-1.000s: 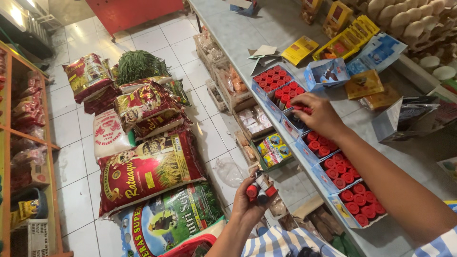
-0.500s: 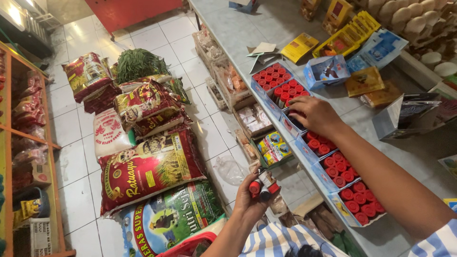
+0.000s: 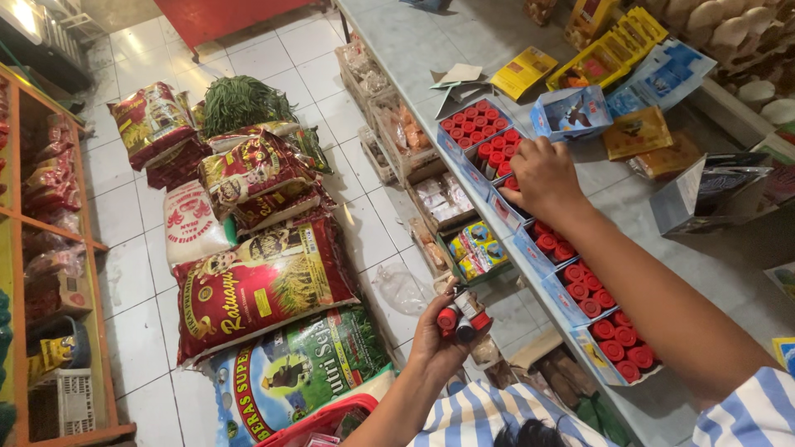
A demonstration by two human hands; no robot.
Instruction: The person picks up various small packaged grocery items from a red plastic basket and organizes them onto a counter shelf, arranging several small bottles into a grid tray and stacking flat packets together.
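A row of open blue cardboard trays [image 3: 580, 285], filled with upright small red-capped bottles [image 3: 590, 294], is set along the edge of the grey stone counter [image 3: 414, 41]. A blue box [image 3: 571, 112] and yellow packets [image 3: 609, 50] are placed farther back on the counter. Large printed rice sacks [image 3: 261, 281] are laid on the white tiled floor [image 3: 141, 273] below, beside a bundle of green beans [image 3: 240, 99]. The right hand [image 3: 542, 178] is rested palm down on one tray, fingers curled over the bottles; whether one is pinched cannot be told. The left hand [image 3: 443, 339] is closed around several red-capped bottles, held low in front of the counter. Wooden shelves [image 3: 50, 223] are seen at the left.
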